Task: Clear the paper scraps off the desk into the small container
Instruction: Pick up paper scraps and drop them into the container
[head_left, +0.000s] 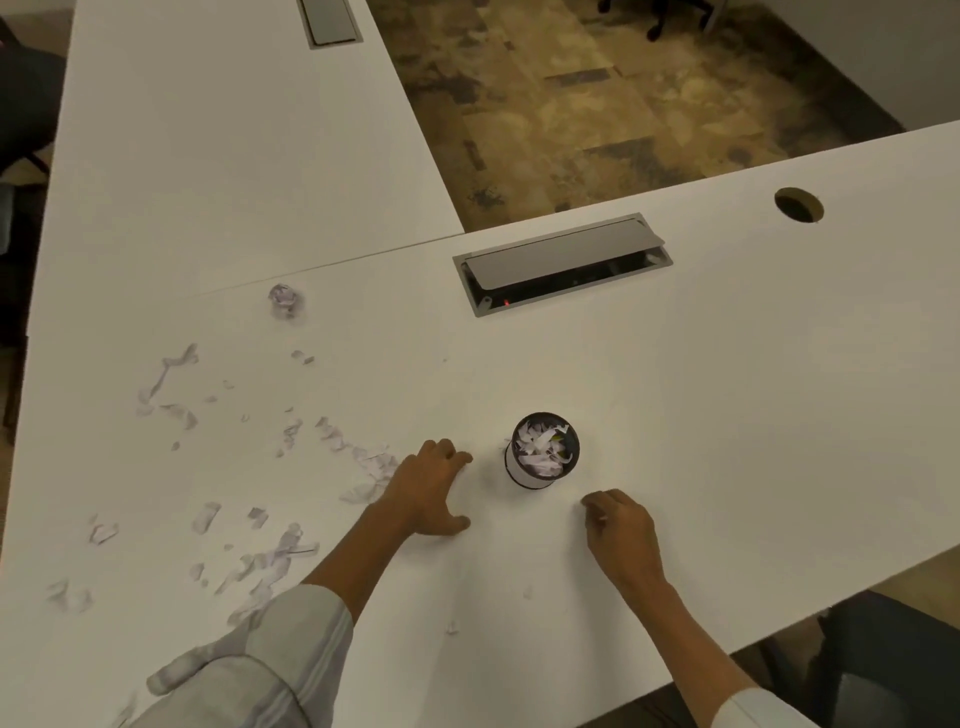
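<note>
A small round container (540, 451) with a dark rim stands on the white desk (727, 389), filled with torn paper scraps. My left hand (426, 491) rests on the desk just left of it, fingers spread and slightly bent, its back edge against a heap of scraps (371, 465). My right hand (621, 525) lies below and right of the container, fingers curled down to the desktop; whether it pinches a scrap I cannot tell. Several more scraps (270, 564) lie scattered across the left part of the desk, and a crumpled paper ball (284, 300) sits farther back.
A grey cable hatch (561, 262) with its lid raised is set into the desk behind the container, and a round cable hole (798, 204) lies at the far right. A second white desk (208, 130) joins at the left. Carpeted floor shows beyond.
</note>
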